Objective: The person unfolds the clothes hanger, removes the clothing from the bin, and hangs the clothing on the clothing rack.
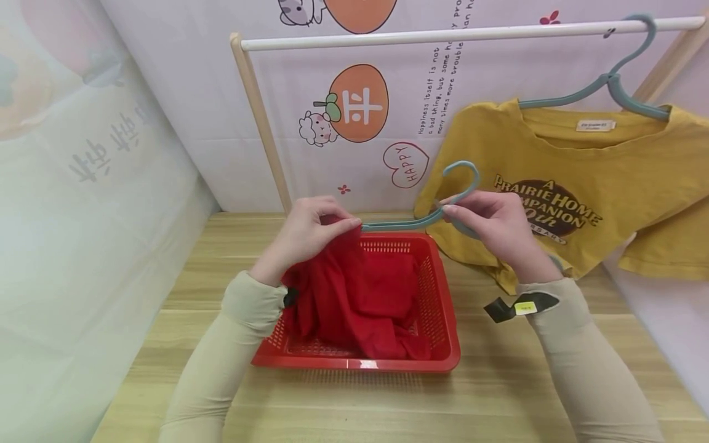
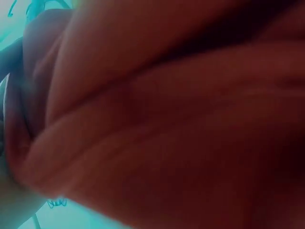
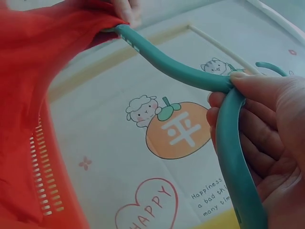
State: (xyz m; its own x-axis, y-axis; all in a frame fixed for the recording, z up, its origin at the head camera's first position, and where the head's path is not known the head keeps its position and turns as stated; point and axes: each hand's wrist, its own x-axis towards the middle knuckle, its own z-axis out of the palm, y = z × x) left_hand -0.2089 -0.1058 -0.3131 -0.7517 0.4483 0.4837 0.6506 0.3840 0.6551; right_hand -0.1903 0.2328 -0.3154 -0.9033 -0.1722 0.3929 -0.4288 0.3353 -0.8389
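Observation:
A teal clothes hanger (image 1: 396, 226) is held above the back edge of a red basket. My right hand (image 1: 493, 221) pinches it at the middle joint, just under the hook; the right wrist view shows thumb and fingers around that joint (image 3: 232, 88). With thumb and fingers my left hand (image 1: 310, 237) pinches a red garment (image 1: 343, 295) where the hanger's left end enters the cloth. The rest of the garment hangs and lies in the red basket (image 1: 445, 320). Red cloth (image 2: 157, 129) fills most of the left wrist view, dark and blurred.
A rack with a white rod (image 1: 410, 38) and wooden posts (image 1: 263, 123) stands behind. On its right hangs a yellow T-shirt (image 1: 554, 160) on another teal hanger (image 1: 576, 97). The basket stands on a wood-grain table (image 1: 194, 295); a printed white backdrop (image 1: 221, 154) rises behind.

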